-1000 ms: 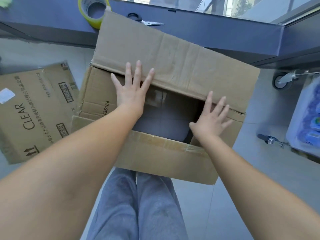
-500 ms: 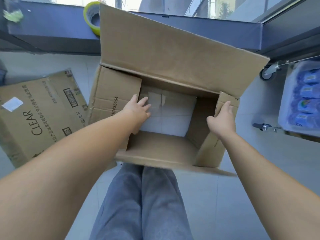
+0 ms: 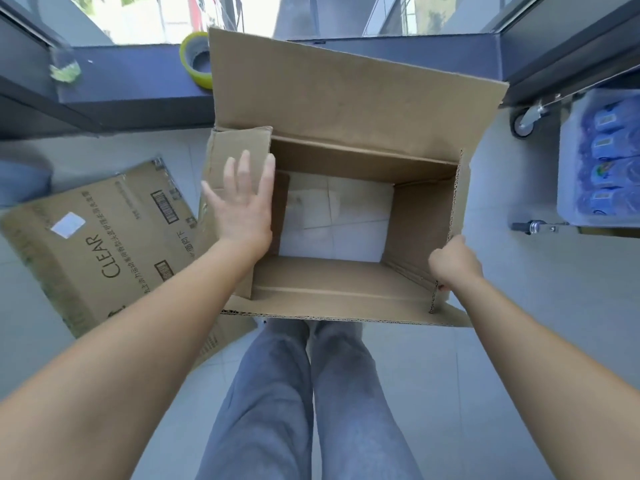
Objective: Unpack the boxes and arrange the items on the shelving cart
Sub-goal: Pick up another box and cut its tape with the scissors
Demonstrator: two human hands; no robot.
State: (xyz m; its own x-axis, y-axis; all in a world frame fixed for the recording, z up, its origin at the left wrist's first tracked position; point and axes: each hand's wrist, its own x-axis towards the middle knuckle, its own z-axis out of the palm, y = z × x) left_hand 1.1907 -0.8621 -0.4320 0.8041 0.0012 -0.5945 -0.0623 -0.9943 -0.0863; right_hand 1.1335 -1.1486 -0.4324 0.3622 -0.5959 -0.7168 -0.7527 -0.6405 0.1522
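Open box (image 3: 346, 292) on floor at knees, all 4 flaps up, inside looks empty: floor tile showing through the bottom. Left hand (image 3: 242, 206) flat, fingers spread on left flap. Right hand (image 3: 453, 263) clamped on right flap. Risks: flap tearing, box tipping sideways. Cart (image 3: 599, 157) at right, bottles already aboard.

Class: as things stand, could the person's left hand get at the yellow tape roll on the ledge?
Probably yes: the left hand is open, and the tape roll lies unobstructed beyond the box's left flap.
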